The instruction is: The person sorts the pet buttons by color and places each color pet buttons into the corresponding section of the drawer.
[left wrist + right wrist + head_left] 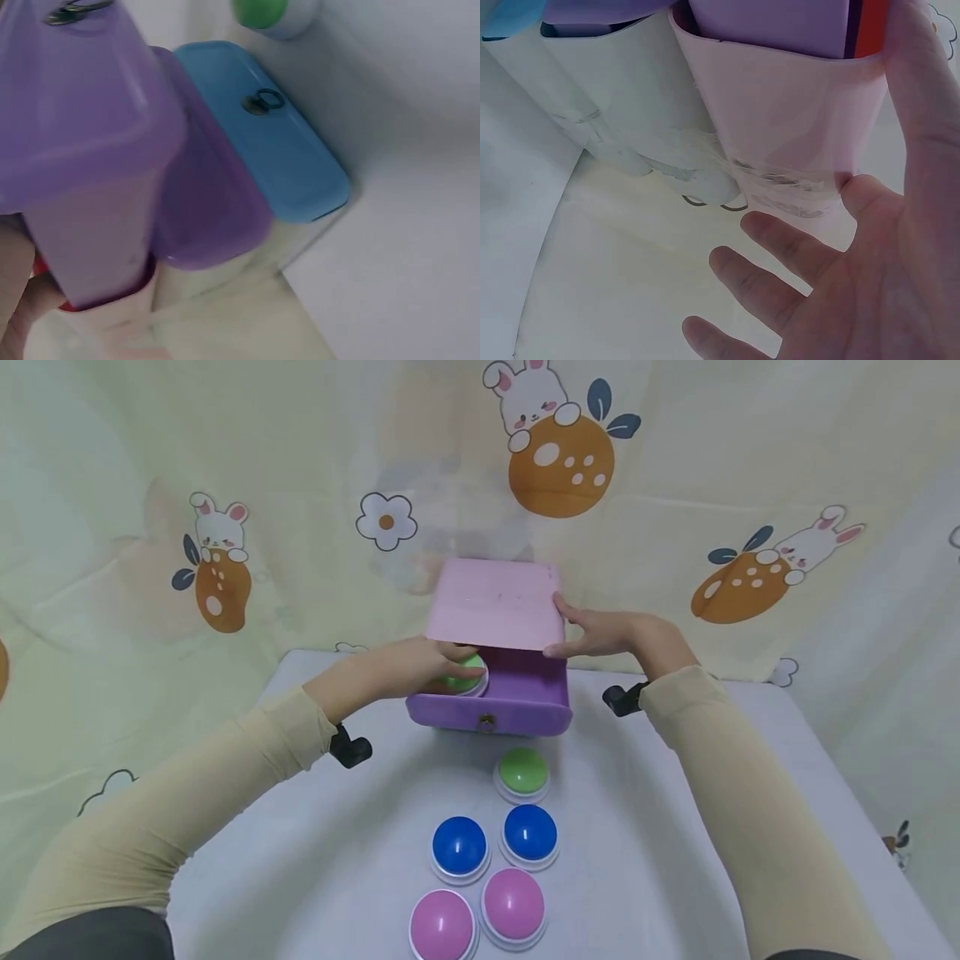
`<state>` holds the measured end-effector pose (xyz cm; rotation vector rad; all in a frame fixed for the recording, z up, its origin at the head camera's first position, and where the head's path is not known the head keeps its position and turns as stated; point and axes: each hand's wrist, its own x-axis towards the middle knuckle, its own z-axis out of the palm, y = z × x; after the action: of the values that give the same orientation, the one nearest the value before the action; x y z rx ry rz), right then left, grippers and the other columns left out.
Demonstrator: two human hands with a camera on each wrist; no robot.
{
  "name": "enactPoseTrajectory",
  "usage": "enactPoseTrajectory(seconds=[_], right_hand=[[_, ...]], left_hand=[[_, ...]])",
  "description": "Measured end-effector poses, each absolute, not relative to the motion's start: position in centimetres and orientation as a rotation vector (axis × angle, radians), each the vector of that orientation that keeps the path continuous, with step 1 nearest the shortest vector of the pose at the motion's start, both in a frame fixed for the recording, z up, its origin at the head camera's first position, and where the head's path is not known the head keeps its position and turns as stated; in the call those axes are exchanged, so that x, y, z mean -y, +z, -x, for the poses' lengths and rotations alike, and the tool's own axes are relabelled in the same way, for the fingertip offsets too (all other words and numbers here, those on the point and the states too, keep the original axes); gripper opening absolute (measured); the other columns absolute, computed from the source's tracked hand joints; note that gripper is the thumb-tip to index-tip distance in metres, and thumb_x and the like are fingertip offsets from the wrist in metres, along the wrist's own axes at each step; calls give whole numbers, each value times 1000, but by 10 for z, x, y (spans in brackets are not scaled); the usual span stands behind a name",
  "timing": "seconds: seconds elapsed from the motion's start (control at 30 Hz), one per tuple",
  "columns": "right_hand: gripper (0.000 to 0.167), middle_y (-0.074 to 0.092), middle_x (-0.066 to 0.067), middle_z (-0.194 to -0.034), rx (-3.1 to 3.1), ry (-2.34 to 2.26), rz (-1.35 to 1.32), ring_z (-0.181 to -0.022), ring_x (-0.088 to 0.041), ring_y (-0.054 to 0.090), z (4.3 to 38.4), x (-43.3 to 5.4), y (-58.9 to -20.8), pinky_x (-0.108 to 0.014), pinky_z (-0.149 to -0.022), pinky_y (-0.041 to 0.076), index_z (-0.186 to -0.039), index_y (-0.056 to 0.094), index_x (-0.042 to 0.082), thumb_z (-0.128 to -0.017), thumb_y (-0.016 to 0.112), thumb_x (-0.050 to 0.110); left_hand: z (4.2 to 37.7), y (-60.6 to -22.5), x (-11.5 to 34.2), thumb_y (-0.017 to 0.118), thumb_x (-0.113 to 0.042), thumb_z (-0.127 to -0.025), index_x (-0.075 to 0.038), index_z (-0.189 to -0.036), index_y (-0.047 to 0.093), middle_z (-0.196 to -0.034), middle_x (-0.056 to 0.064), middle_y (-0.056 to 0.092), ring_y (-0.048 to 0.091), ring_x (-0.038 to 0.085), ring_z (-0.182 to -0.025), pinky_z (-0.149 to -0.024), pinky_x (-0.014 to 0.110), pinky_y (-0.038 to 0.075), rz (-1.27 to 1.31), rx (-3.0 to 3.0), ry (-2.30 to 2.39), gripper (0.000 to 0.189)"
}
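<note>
A small drawer unit with a pale pink top (495, 602) stands at the back of the table, its top purple drawer (525, 718) pulled out. My left hand (397, 668) reaches over the drawer's left side and grips a green dome-topped push light (467, 681) with a white base inside it. Part of that light is hidden behind my fingers. My right hand (603, 632) rests against the unit's right side, thumb and fingers spread. In the right wrist view its fingers (780, 247) are extended beside the pink casing (787, 120).
In front of the drawer lie another green push light (523, 771), two blue push lights (459, 846) and two pink push lights (513, 904). Below the pulled-out drawer are a second purple drawer (206, 202) and a blue drawer (277, 157). A patterned cloth (315, 485) hangs behind.
</note>
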<state>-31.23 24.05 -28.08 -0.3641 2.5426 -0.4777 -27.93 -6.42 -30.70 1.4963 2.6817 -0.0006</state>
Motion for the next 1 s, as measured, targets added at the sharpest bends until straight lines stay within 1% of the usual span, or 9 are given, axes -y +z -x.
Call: enactPoseTrajectory(seconds=[0.07, 0.13, 0.3, 0.4, 0.5, 0.6, 0.67, 0.83, 1.0], right_hand=[[107, -9, -12, -160, -2541, -473, 361, -147, -38, -3, 312, -240, -281, -63, -114, 9, -148, -20, 30, -82, 57, 65], [107, -9, -13, -160, -2543, -467, 361, -146, -38, -3, 311, -240, -281, -63, -113, 9, -148, -21, 31, -82, 56, 65], [106, -7, -13, -160, -2546, -478, 367, -147, -37, -3, 312, -241, -280, -63, -114, 8, -148, -20, 32, -82, 57, 65], [106, -2, -15, -160, -2545, -482, 365, -147, -36, -2, 313, -242, -281, -63, -114, 8, -147, -20, 34, -81, 57, 66], [105, 4, -18, -159, -2540, -476, 358, -147, -38, -1, 312, -242, -283, -65, -113, 7, -147, -20, 35, -82, 56, 67], [104, 6, -19, -159, -2537, -470, 347, -146, -39, 0, 312, -241, -284, -66, -112, 7, -146, -21, 37, -82, 56, 67], [104, 6, -19, -159, -2540, -471, 344, -146, -39, 0, 312, -241, -285, -67, -111, 7, -146, -21, 38, -81, 55, 68], [104, 6, -19, -159, -2543, -463, 335, -146, -40, 1, 312, -242, -285, -67, -111, 8, -146, -21, 38, -81, 56, 67], [105, 8, -20, -158, -2550, -456, 329, -146, -40, 2, 310, -241, -283, -67, -111, 9, -147, -20, 36, -81, 56, 68]], left_hand=[[278, -310, 66, 62, -16, -91, -29, -138, 48, -150, 7, 38, 47, 29, -131, -103, 38, 43, -1523, -2707, -95, 51], [277, -311, 66, 62, -12, -91, -29, -140, 44, -152, 7, 36, 44, 30, -133, -102, 40, 44, -1546, -2734, -228, 55], [275, -312, 64, 60, 0, -90, -30, -143, 42, -152, 9, 35, 45, 30, -132, -96, 41, 49, -1598, -2777, -461, 64], [276, -313, 65, 59, 1, -90, -30, -141, 45, -150, 7, 39, 48, 30, -130, -92, 40, 51, -1670, -2783, -499, 61], [279, -315, 67, 57, -1, -91, -29, -135, 53, -144, 5, 47, 53, 28, -125, -86, 39, 54, -1754, -2794, -483, 52], [279, -316, 69, 55, -3, -92, -27, -130, 58, -141, 3, 51, 54, 26, -124, -81, 39, 55, -1794, -2805, -465, 46], [279, -316, 71, 54, -3, -92, -27, -129, 59, -140, 3, 52, 54, 26, -124, -80, 38, 55, -1800, -2805, -456, 45], [278, -315, 73, 55, -1, -92, -26, -130, 59, -140, 2, 52, 52, 26, -126, -85, 38, 54, -1790, -2805, -430, 46], [273, -311, 79, 54, -3, -94, -24, -135, 53, -140, 3, 53, 49, 24, -130, -98, 40, 48, -1738, -2810, -278, 46]])
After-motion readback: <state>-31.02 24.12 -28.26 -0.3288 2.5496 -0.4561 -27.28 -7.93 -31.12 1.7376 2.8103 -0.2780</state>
